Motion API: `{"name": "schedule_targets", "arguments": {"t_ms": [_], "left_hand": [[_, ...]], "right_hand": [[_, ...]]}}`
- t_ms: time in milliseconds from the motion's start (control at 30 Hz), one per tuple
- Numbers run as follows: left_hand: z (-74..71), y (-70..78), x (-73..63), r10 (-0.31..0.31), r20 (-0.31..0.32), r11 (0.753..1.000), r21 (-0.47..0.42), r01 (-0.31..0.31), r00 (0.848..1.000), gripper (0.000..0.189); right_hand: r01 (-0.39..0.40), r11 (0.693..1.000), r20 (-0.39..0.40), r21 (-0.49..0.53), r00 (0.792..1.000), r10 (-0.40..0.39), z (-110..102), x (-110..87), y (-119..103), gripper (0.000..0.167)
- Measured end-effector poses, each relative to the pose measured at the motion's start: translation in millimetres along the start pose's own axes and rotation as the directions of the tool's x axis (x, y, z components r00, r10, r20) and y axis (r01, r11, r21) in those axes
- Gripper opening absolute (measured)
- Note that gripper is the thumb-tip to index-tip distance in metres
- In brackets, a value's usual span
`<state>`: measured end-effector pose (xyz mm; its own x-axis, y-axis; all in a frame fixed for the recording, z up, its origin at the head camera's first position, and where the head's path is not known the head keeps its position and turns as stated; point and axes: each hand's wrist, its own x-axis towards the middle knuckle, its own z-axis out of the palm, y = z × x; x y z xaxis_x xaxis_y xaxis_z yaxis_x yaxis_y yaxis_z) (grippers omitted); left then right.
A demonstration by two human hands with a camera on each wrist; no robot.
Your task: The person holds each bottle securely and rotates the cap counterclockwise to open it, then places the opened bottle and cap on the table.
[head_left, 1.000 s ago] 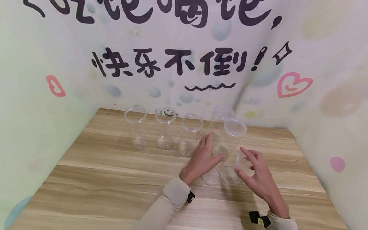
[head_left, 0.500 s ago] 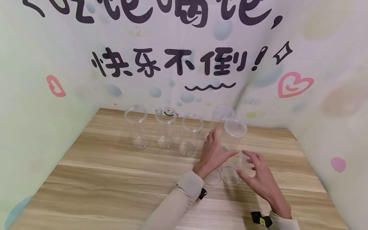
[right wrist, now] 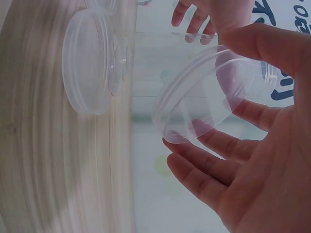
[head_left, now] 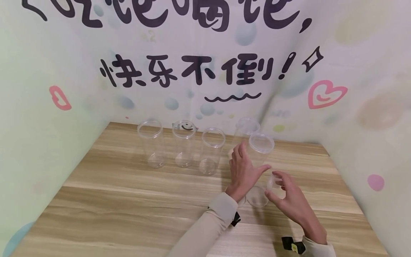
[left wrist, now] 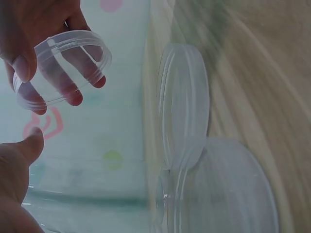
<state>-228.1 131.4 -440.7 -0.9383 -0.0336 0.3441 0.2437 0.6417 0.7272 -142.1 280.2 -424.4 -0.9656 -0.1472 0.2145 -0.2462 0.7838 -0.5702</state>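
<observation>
In the head view my right hand (head_left: 290, 196) pinches a clear plastic lid (right wrist: 197, 99) by its edge, thumb on one side and fingers on the other. The lid is tilted and held above the table. My left hand (head_left: 243, 171) is at the left side of a tall clear plastic cup (head_left: 261, 143), thumb stretched out in front and fingers spread; it overlaps the cup's lower part. That cup's top looks capped. Two more lids lie flat near the hands: one lid (head_left: 258, 197) in front, the other mostly hidden by the left wrist. Both lids (left wrist: 187, 104) show in the left wrist view.
Three tall clear cups stand upright in a row: a left cup (head_left: 151, 129), a middle cup (head_left: 184, 129) and a right cup (head_left: 213, 138). Another capped cup (head_left: 247, 125) stands behind the left hand. The wooden table (head_left: 122, 210) meets a printed cloth wall (head_left: 160, 103).
My left hand has moved right, from beside the capped cup to overlapping it, and now covers one of the flat lids. The right hand holds its lid almost still.
</observation>
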Motion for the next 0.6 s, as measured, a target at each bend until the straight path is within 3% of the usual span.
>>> {"name": "schedule_targets", "arguments": {"t_ms": [233,600], "left_hand": [[1.6,-2.5,1.4,0.030,-0.038,0.999,-0.022,-0.031,0.999,0.090],[-6.1,-3.5,1.8,0.018,0.017,0.990,-0.144,-0.015,1.000,0.089]], "right_hand": [[-0.038,0.999,0.033,-0.012,0.999,0.038,-3,0.7,4,0.065],[-0.124,0.992,0.081,0.009,0.989,0.123,-7,-1.2,12,0.065]]}}
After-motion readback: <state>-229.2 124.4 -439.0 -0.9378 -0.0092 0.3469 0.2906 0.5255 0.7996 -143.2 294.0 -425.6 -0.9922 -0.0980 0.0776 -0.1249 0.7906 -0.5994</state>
